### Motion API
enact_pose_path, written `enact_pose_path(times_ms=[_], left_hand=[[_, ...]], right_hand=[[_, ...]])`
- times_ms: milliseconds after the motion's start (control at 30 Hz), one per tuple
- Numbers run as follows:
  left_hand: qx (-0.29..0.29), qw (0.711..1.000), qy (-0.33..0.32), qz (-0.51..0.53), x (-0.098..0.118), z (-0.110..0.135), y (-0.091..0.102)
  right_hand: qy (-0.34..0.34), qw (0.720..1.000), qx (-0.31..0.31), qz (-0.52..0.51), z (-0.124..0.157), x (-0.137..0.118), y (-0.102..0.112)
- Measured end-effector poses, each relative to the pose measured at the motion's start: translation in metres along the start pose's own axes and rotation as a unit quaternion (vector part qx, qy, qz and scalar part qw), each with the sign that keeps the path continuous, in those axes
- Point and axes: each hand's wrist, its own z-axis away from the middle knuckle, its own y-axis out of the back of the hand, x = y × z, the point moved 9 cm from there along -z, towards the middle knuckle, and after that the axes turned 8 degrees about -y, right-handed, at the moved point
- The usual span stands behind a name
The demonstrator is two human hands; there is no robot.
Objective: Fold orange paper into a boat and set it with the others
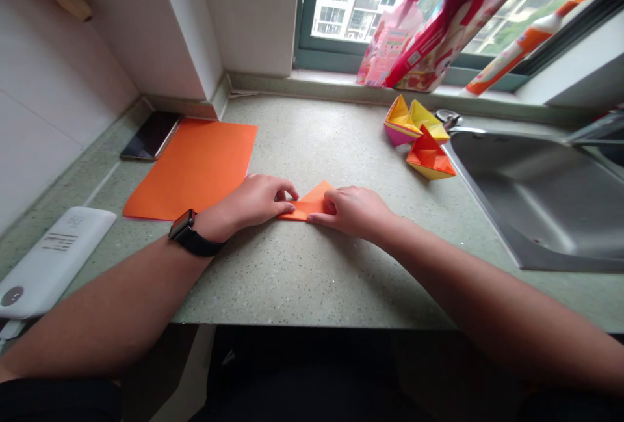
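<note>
The orange paper [311, 206] lies on the counter [297, 279] before the person, a triangular peak behind a narrow band. The right hand [359, 211] grips its right end, thumb in front, fingers curled; the left hand's [260, 201] fingers are bent at the other, pinching or just pressing, I can't tell. Seemingly it's mid-crease, calling for aligned edges and firm pressure. Orange sheets [197, 165] lie left; paper boats [431, 160] sit right, beside the sink [560, 207].

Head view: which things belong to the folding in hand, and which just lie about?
Folding: orange folded paper; flat orange paper stack; probably multicoloured folded paper shapes.

Lying about: white rectangular power bank; dark rectangular phone; pink plastic pump bottle.
</note>
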Motion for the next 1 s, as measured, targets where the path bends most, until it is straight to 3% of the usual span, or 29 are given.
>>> enact_pose_path(times_ms=[100, 300, 433, 1000], left_hand=[[-0.004, 1.000, 0.009, 0.002, -0.001, 0.000, -0.001], [-0.017, 0.999, 0.028, 0.009, -0.001, -0.001, -0.002], [-0.020, 0.999, 0.041, 0.018, -0.001, 0.000, -0.002], [-0.014, 0.999, 0.044, 0.014, -0.008, 0.001, 0.005]], right_hand=[[-0.005, 1.000, -0.003, 0.003, -0.003, -0.002, 0.001], [0.132, 0.985, 0.029, -0.112, -0.010, -0.024, 0.002], [0.117, 0.982, 0.039, -0.146, -0.016, -0.024, 0.000], [0.012, 0.999, 0.032, -0.028, -0.015, -0.041, 0.002]])
